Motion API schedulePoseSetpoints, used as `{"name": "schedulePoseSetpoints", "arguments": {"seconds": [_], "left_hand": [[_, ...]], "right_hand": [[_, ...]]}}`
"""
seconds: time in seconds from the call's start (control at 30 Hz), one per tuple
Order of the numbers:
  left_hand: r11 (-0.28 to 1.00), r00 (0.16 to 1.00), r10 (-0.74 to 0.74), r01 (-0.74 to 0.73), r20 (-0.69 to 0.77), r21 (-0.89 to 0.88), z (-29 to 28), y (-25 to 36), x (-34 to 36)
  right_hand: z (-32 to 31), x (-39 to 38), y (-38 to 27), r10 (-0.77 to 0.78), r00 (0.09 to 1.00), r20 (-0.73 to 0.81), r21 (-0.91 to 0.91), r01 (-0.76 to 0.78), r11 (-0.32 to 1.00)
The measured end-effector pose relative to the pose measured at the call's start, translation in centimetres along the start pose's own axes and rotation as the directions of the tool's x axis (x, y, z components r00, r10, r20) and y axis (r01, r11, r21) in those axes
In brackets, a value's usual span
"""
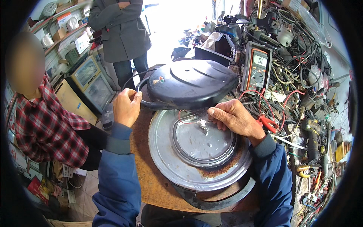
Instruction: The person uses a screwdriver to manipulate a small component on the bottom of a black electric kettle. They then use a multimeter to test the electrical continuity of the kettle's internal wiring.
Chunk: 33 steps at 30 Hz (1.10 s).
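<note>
A black, teardrop-shaped housing [193,81] lies over the back of a round metal plate [166,147], which has a rust-stained rim, a red wire and a small fitting [203,126] at its middle. My left hand [127,106] is closed on a black looped piece at the housing's left end. My right hand [236,121], with thumb and fingers bent together, is at the housing's near edge over the plate; what it grips is hidden. A black curved band [211,202] sticks out from under the plate on the worn wooden table [141,162].
A multimeter [257,66] with red leads and red-handled clip [266,123] sits among heaped cables [287,75] and tools at right. One person [56,121] in a plaid shirt is at left; another [121,38] stands behind with arms folded. Cluttered shelves [60,26] line the left.
</note>
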<state>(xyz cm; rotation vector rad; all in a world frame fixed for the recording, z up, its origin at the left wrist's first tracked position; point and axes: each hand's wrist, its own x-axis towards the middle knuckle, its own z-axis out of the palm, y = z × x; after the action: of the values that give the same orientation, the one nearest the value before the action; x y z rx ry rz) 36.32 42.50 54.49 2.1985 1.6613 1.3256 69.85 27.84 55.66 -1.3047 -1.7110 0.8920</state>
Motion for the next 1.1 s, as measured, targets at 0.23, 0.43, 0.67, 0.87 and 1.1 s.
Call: {"name": "schedulePoseSetpoints", "arguments": {"seconds": [0.23,0.43,0.67,0.87,1.1], "left_hand": [[1.000,1.000,-0.016,0.016,0.011,-0.001,-0.1,0.2,0.0],[0.999,0.999,-0.035,0.035,0.021,0.016,-0.2,0.4,0.0],[1.000,1.000,-0.023,0.023,0.001,0.016,0.3,-0.4,0.0],[1.000,1.000,-0.008,0.009,-0.022,0.024,0.5,-1.3,0.1],[0.998,0.998,-0.057,0.057,0.002,0.025,0.5,-1.3,0.1]], "right_hand": [[0.0,0.0,0.0,-0.015,1.000,0.003,0.002,0.015,1.000],[0.1,-0.1,0.0,-0.006,1.000,0.010,0.006,0.006,1.000],[-0.1,-0.2,0.0,0.000,1.000,-0.003,0.017,0.000,1.000],[-0.7,-0.2,-0.2,0.075,0.963,-0.258,0.365,0.025,0.931],[-1.1,0.1,0.5,0.087,0.915,-0.394,0.366,0.069,0.928]]}}
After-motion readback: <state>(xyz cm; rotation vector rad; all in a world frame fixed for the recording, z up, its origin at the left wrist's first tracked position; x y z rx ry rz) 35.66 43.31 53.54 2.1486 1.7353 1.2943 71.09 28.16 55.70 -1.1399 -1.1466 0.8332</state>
